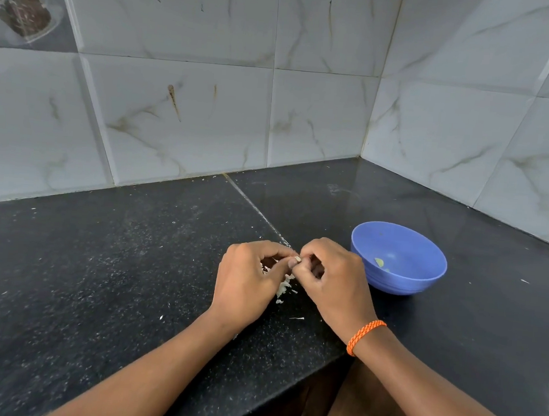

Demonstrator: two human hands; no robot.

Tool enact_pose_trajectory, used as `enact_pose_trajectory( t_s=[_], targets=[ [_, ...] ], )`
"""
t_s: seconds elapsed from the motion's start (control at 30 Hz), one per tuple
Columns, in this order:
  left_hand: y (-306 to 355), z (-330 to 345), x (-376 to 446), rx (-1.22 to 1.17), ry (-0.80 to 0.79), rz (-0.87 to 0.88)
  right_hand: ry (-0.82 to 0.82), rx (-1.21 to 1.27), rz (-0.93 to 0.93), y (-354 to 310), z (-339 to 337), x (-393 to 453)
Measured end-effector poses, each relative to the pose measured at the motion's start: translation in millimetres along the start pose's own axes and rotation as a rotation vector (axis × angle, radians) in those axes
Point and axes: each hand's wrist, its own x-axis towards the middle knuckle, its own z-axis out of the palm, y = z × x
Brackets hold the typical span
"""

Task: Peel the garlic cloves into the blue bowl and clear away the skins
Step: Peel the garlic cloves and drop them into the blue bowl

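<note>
Both hands met above the dark tabletop (131, 262). The left hand (247, 281) and right hand (333, 278) pinched one garlic clove (297, 259) between curled fingertips. Loose skins (285, 287) lay beneath them. The blue bowl (425, 275) stood just right, holding a peeled clove (379, 262).

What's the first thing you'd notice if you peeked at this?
Two hands meet mid-counter, the left hand and right hand pinching a small pale garlic clove over a little heap of white papery skins. Just right of them sits a round blue plastic bowl on the black speckled stone counter.
</note>
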Motion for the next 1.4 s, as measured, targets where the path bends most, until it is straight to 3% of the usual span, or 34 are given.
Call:
enact_pose_trajectory(
  t_s=[0.13, 0.37, 0.97, 1.4],
  targets=[
    [0.6, -3.5, 2.2, -0.064, 0.052, -0.063, -0.026, 0.166, 0.079, 0.4, -3.4, 0.2],
    [0.6, -6.0, 2.8, -0.094, 0.063, -0.109, 0.014, 0.101, 0.1, 3.1, -4.2, 1.8],
    [-5.0, -4.4, 4.1, 0.053, 0.106, -0.083, -0.083, 0.028, 0.123, -4.0, -8.3, 2.2],
    [-3.4, -4.5, 4.2, 0.032, 0.079, -0.074, -0.075, 0.149, 0.166, -0.7, -7.4, 3.1]
  ],
)
